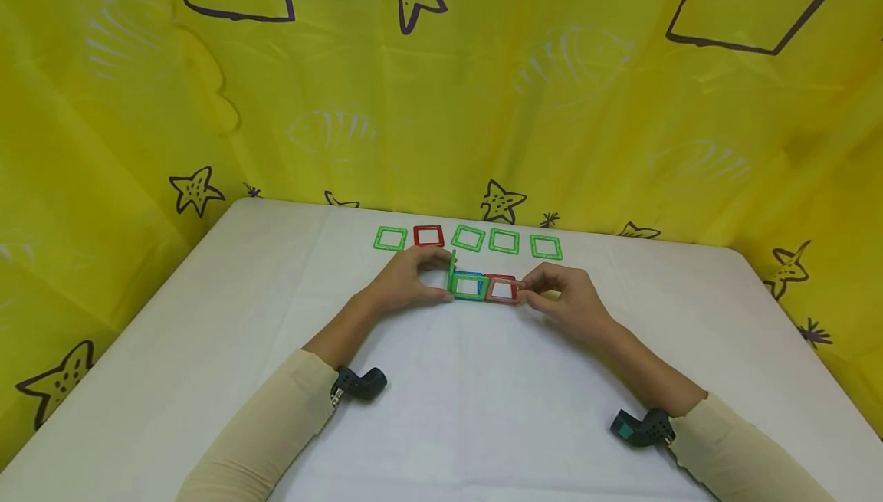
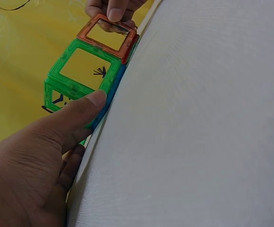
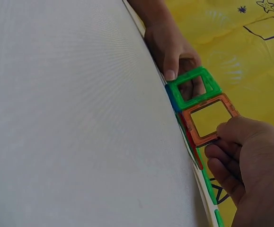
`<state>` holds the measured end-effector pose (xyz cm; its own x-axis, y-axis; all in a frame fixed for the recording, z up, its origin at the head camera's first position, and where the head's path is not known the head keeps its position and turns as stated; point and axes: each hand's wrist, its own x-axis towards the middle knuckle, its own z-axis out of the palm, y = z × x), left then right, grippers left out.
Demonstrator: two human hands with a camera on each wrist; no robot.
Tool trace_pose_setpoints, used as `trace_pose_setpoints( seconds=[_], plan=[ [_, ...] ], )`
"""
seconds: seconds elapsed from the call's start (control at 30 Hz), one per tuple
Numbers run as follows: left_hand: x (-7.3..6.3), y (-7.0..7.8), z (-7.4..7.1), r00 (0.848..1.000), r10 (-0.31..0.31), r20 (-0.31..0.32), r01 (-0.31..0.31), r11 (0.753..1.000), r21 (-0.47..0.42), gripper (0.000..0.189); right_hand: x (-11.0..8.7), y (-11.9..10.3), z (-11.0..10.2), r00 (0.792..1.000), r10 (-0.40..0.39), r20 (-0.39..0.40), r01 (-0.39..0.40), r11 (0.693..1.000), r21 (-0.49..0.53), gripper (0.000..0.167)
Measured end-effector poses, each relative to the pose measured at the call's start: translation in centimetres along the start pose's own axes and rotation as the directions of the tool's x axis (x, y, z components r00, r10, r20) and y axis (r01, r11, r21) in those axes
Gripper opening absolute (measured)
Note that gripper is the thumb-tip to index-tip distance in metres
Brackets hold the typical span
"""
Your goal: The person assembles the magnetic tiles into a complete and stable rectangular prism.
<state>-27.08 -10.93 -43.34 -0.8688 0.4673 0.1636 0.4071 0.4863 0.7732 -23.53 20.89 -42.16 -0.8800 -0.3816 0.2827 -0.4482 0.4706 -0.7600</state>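
Note:
My left hand (image 1: 407,280) holds the left end of a small build of square magnetic tiles, its thumb on the lower corner of a green tile (image 2: 62,58). Another green tile (image 1: 451,272) stands upright by its fingers. A blue tile (image 2: 115,85) lies under the green ones, with a red tile (image 1: 502,277) flat beside it on the right. My right hand (image 1: 569,295) pinches the outer edge of an orange tile (image 3: 190,128) between thumb and fingers. That tile is raised over the red one, its side right at the green tile's edge.
Behind the build, loose tiles lie in a row on the white table (image 1: 441,410): a red tile (image 1: 428,227) and several green ones, such as the far-right tile (image 1: 546,257). A yellow patterned cloth (image 1: 441,103) hangs along the table's back.

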Motion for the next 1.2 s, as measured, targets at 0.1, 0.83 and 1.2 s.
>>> trace_pose_setpoints(
  seconds=[0.1, 0.83, 1.2],
  plan=[
    [0.0, 0.0, 0.0, 1.000, 0.008, 0.000, -0.008, 1.000, 0.003, 0.063, 0.1, 0.1, 0.0, 1.000, -0.003, -0.007, 0.003, 1.000, -0.012, 0.008],
    [0.1, -0.3, -0.1, 1.000, 0.008, -0.002, -0.008, 1.000, 0.001, 0.064, 0.8, 2.2, 1.1, 0.978, -0.200, 0.053, 0.205, 0.973, -0.109, 0.020],
    [0.2, -0.3, 0.0, 1.000, 0.006, -0.001, -0.006, 1.000, 0.006, 0.065, 1.0, 1.9, 1.6, 0.989, -0.144, 0.041, 0.149, 0.980, -0.130, 0.020]
  ],
)
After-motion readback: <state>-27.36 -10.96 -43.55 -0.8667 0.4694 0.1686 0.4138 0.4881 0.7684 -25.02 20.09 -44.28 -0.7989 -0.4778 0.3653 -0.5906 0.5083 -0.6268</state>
